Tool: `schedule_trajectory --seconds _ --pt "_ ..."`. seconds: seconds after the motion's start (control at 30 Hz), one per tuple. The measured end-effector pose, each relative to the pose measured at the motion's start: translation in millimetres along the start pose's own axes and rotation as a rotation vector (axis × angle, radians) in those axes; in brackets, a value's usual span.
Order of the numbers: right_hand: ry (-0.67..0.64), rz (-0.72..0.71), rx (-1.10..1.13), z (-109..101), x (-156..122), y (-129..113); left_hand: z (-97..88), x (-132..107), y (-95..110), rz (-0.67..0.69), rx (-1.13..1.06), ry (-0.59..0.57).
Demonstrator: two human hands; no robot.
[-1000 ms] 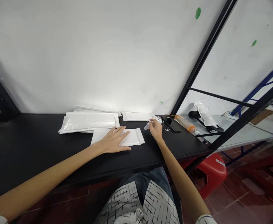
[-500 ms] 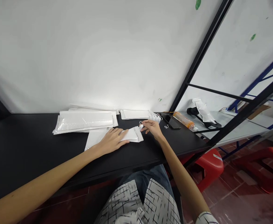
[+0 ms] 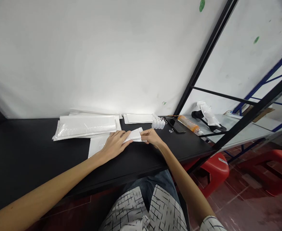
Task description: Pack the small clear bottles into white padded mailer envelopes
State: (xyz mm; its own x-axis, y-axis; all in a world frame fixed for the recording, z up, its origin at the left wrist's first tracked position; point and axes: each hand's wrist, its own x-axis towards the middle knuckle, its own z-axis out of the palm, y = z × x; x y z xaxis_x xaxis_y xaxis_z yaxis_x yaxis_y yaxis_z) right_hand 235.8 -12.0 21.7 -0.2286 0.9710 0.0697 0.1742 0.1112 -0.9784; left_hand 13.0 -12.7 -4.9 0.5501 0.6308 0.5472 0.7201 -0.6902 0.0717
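Note:
A long, slim white padded packet [image 3: 134, 136] lies tilted on the black table between my hands. My left hand [image 3: 116, 141] is closed over its left part, thumb along the near side and fingers on top. At the packet's right end my right hand [image 3: 152, 137] is closed, its fingertips pinching the open edge and partly hidden by it. The small white piece with a loop does not show. Under my left hand lies a flat white sheet or bag [image 3: 97, 144]. Just behind the right hand sits a row of small white pieces with loops [image 3: 158, 123].
Large white bubble bags [image 3: 86, 125] are stacked at left, and white packets [image 3: 138, 118] lie against the wall. On the right are a phone [image 3: 176, 125], an orange-labelled bottle [image 3: 189, 123] and a black frame post [image 3: 239, 117]. Red stools [image 3: 215, 166] stand below.
My right hand has brought the small looped white piece left to the packet's end, where it is hidden now. The packet has turned slightly under my left hand.

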Motion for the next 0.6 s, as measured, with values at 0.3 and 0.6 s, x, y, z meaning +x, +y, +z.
schedule_trajectory --seconds 0.3,0.6 --pt "0.302 -0.196 -0.331 -35.1 9.8 -19.5 0.6 -2.8 -0.5 -0.066 0.048 -0.071" --pt "0.674 0.07 -1.225 -90.6 36.6 -34.6 -0.6 -3.1 3.4 -0.054 0.025 -0.071"
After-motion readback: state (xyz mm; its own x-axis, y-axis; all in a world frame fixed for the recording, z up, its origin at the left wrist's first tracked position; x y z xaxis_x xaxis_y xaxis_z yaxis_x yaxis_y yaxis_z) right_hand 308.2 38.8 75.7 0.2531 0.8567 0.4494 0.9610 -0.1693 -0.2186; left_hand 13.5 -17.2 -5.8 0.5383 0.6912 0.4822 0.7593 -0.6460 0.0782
